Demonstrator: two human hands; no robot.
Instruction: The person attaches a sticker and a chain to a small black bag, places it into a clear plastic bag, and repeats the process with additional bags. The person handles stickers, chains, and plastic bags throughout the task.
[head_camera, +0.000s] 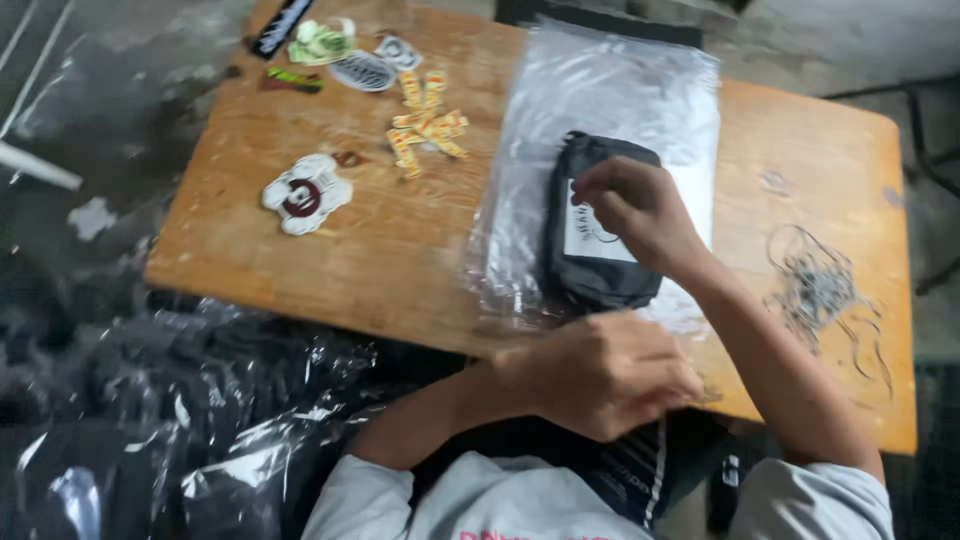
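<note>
The right hand (640, 215) presses flat on a folded black garment (595, 235) atop a clear plastic bag (610, 90). The left hand (600, 375) pinches the bag's near edge. The slick film may slip or crumple.

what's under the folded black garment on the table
A stack of clear plastic bags lies under the folded black garment, on the wooden table. The right hand covers part of its white label.

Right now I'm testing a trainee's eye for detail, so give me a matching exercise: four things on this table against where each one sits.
Things:
1. right hand
2. left hand
3. yellow stickers
4. tangle of strings

Places:
A. right part of the table
B. on the black folded garment
C. near table edge, by the clear plastic bag
D. left of the bag, far side

Pairs: 1-B, 2-C, 3-D, 4-A
</note>
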